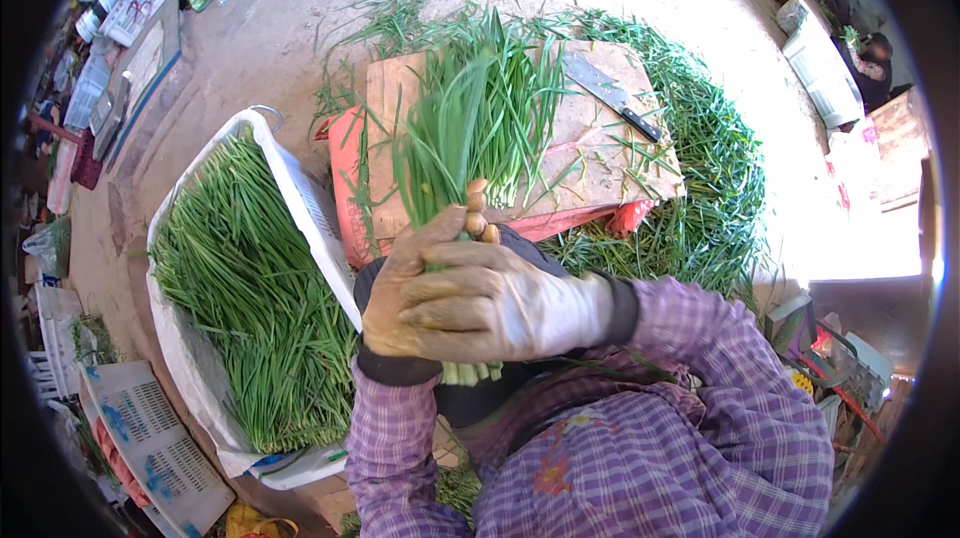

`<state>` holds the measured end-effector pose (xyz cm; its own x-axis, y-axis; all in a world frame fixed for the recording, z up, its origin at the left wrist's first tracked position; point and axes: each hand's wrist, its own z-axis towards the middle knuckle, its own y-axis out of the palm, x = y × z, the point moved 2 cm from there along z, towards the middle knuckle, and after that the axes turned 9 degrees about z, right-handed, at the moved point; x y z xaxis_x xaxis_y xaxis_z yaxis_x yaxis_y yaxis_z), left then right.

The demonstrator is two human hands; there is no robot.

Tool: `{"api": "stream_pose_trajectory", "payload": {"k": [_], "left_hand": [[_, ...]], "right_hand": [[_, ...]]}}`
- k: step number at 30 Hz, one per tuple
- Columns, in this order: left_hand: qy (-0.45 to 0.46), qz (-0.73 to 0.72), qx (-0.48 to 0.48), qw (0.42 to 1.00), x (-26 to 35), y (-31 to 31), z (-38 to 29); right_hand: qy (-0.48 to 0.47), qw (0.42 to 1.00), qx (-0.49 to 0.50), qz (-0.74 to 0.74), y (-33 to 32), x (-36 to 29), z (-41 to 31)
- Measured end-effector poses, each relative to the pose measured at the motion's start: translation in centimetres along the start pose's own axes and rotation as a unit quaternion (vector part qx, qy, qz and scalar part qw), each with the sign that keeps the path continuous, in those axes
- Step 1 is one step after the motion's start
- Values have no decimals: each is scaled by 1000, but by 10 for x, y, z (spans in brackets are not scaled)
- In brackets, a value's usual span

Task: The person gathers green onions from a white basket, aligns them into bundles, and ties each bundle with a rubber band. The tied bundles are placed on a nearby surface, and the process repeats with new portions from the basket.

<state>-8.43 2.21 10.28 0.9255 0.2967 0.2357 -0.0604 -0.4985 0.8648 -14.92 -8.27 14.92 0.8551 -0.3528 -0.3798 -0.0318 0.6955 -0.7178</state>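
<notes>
Both my hands wear soiled, pale work gloves. A bunch of long green leafy stalks, likely garlic chives (pixel 450 140), runs upright through my grip, its cut ends showing below my wrists. My left hand (pixel 412 275) is wrapped around the stems, with its fingertips showing on their far side. Across the front lies my right hand (pixel 480 298), closed over the same bunch and overlapping the left. Just beyond is a wooden board (pixel 600 80) bearing a loose pile of the same stalks (pixel 514 117). A cleaver with a black handle (pixel 611 93) rests on the board's right part.
At my left stands a white plastic crate (pixel 281 170) filled with bundled chives (pixel 255 290). Leaf trimmings (pixel 697 163) heap around the board's right side. Pinkish-red sheeting (pixel 349 185) shows under the board. Another person (pixel 874 65) sits beside white crates (pixel 821 76) at far right.
</notes>
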Motion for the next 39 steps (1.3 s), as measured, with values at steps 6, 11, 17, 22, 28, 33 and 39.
{"api": "stream_pose_trajectory", "payload": {"k": [6,11,17,22,28,33,39], "left_hand": [[173,334,26,926,-5,37,51],[174,531,-33,829,-46,68,132],[176,615,-57,767,-58,66,211],[276,639,-20,718,-44,62,230],[304,617,102,719,-55,96,258],[355,535,89,761,-25,123,243],[358,539,181,741,44,112,221]], "right_hand": [[356,832,256,340,-83,10,-122],[387,717,340,469,-107,80,-153],[371,691,452,424,-128,118,-182],[431,723,430,326,-95,162,-231],[376,819,378,212,-78,188,-244],[468,840,179,209,-79,160,-250],[521,757,190,345,-62,100,-277]]}}
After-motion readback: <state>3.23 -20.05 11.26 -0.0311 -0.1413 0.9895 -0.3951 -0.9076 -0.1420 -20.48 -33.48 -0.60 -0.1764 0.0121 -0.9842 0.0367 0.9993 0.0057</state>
